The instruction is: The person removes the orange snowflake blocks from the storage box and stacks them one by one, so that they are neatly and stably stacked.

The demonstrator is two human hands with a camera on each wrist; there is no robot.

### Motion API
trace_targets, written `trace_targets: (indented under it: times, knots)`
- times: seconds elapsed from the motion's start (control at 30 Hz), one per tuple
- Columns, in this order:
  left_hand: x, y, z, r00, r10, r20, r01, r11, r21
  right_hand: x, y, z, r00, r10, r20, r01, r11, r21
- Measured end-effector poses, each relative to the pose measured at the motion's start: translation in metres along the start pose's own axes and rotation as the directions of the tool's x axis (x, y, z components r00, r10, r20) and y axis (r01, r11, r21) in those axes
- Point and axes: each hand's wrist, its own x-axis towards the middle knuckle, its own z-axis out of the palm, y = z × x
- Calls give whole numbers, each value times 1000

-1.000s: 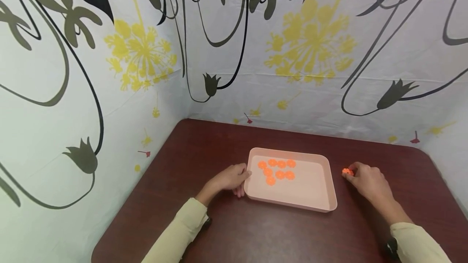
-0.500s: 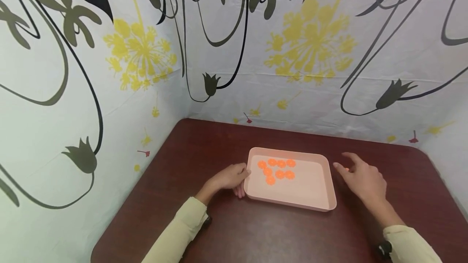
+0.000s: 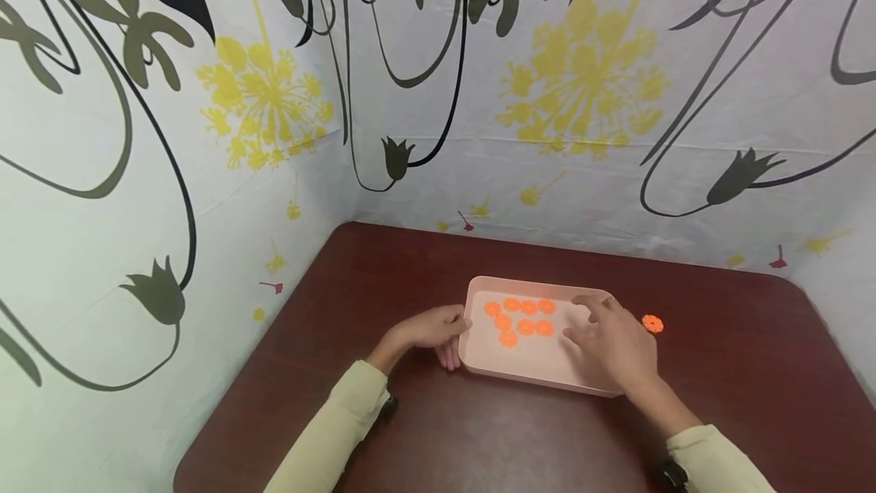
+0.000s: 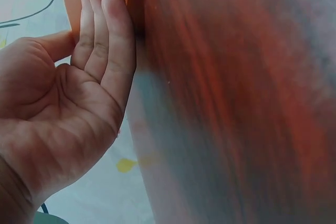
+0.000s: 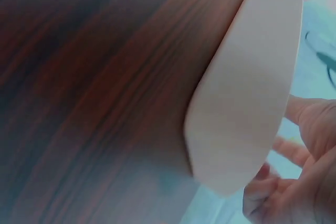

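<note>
A shallow pale pink tray (image 3: 527, 361) lies on the table. Several small orange flower-shaped pieces (image 3: 503, 322) sit in its left half. My left hand (image 3: 433, 328) holds the tray's left end, thumb at the rim; in the left wrist view the left hand's fingers (image 4: 119, 40) lie nearly straight along the tray's outside. Over the tray's right part hovers my right hand (image 3: 619, 347), fingers spread and loosely bent, nothing seen between them. One orange flower-shaped piece (image 3: 653, 323) with a dark centre lies on the table, right of the tray. In the right wrist view the tray's outer wall (image 5: 241, 93) hides part of the right hand.
The dark reddish-brown table (image 3: 411, 424) has rounded corners. White cloth with a printed plant pattern (image 3: 424, 112) hangs behind it and along the left side.
My right hand has let go of the orange flower-shaped piece on the table and moved left over the tray. The left hand keeps its place at the tray's left end.
</note>
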Motion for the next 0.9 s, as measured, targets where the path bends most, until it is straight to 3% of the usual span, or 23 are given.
trace_targets:
  times: [0.13, 0.33, 0.57, 0.9]
  knots:
    - [2, 3, -4, 999, -17, 49, 19, 999, -31, 4, -6, 9, 997, -67, 29, 65, 995, 70]
    - [5, 6, -6, 995, -29, 91, 33, 998, -44, 11, 0, 25, 974, -223, 48, 208, 953, 220]
    - [10, 7, -9, 990, -41, 137, 52, 996, -75, 15, 10, 30, 973, -190, 135, 152, 956, 252]
    - [7, 3, -11, 986, -69, 153, 86, 990, -114, 16, 6, 35, 972, -199, 125, 169, 961, 217]
